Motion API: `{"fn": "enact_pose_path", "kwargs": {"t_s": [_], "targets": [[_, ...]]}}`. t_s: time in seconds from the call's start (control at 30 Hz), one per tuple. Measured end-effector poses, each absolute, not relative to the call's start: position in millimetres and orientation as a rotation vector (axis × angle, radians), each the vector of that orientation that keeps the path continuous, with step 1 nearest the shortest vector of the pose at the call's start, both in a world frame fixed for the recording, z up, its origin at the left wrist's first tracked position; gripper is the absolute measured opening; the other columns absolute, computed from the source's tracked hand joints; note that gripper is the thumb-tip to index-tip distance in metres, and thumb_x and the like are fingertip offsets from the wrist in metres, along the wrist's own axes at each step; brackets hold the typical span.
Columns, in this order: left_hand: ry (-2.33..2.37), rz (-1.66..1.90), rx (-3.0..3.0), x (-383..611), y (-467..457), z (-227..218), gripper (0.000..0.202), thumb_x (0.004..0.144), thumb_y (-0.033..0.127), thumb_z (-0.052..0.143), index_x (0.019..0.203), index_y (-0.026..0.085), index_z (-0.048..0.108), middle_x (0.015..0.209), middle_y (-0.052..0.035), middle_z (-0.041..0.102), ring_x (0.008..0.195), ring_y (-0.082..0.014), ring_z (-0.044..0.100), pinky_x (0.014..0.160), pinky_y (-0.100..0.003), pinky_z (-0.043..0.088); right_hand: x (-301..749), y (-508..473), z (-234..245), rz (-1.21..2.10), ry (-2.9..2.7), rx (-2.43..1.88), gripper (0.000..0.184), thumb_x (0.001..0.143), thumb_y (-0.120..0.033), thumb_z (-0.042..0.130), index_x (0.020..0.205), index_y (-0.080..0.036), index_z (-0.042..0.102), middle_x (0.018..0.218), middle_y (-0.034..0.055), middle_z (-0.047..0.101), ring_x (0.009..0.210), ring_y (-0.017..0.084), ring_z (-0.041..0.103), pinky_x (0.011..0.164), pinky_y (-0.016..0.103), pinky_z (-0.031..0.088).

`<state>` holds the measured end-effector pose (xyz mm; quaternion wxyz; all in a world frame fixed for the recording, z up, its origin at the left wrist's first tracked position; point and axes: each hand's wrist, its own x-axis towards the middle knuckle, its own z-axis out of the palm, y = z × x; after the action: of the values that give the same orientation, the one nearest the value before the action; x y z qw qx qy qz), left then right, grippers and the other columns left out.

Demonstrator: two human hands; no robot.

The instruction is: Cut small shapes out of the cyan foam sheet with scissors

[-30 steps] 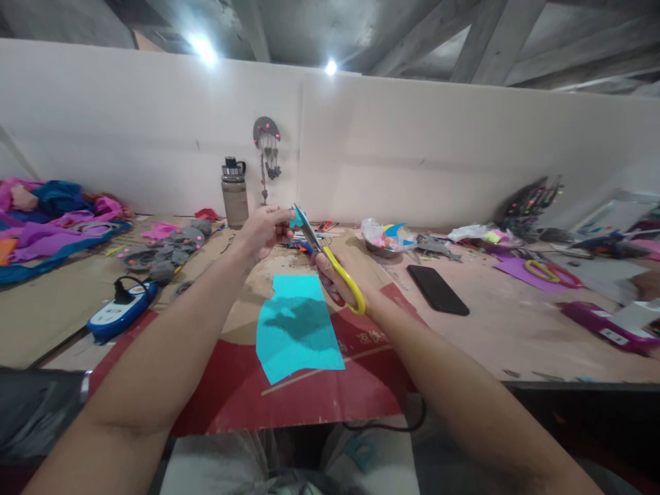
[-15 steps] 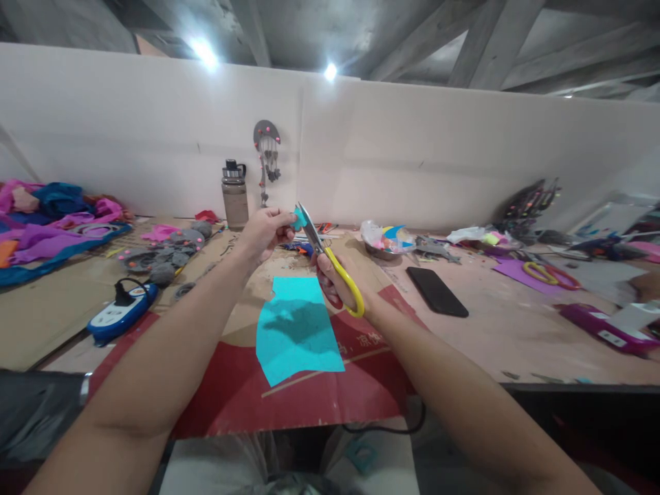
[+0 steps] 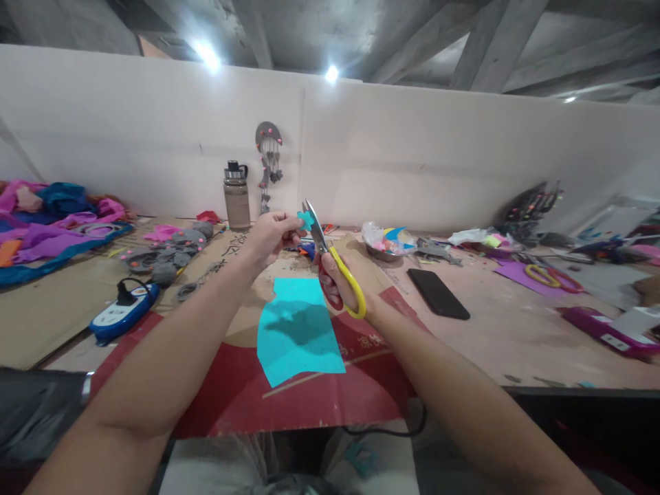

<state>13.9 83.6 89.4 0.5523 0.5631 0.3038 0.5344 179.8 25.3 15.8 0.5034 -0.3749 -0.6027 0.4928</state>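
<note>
My left hand [image 3: 271, 236] pinches a small turquoise cut-out piece [image 3: 306, 220] held up above the table. My right hand [image 3: 344, 276] grips yellow-handled scissors [image 3: 334, 260], fingers through the loops, and the blades point up and touch the small piece. Below both hands a larger turquoise sheet [image 3: 298, 328] lies flat on red and brown cardboard [image 3: 237, 392].
A black phone [image 3: 438, 293] lies right of my hands. A blue and white power strip [image 3: 122, 312] sits at the left, with grey felt pieces [image 3: 165, 256] and coloured fabric [image 3: 49, 220] beyond. A water bottle [image 3: 236, 196] stands by the wall. Craft scraps and another pair of scissors [image 3: 546, 277] lie at the right.
Both hands have risen slightly and shifted right. The scissors now stand more upright against the small turquoise piece. The large sheet has not moved.
</note>
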Motion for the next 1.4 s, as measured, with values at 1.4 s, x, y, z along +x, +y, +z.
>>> {"fn": "enact_pose_path", "kwargs": {"t_s": [1.4], "targets": [[0.714,1.331,1.302,16.2,84.8,86.3,0.027,0.069,0.016,0.082,0.064,0.015,0.055,0.060,-0.0027,0.067,0.054,-0.0089,0.061,0.055,-0.020,0.044,177.4,31.7,16.5,1.176,-1.342,-0.871,0.068,0.074,-0.089,0.058,0.090,-0.023,0.048,0.053,-0.0115,0.039,0.032,0.005,0.032,0.026,0.019,0.029]]}}
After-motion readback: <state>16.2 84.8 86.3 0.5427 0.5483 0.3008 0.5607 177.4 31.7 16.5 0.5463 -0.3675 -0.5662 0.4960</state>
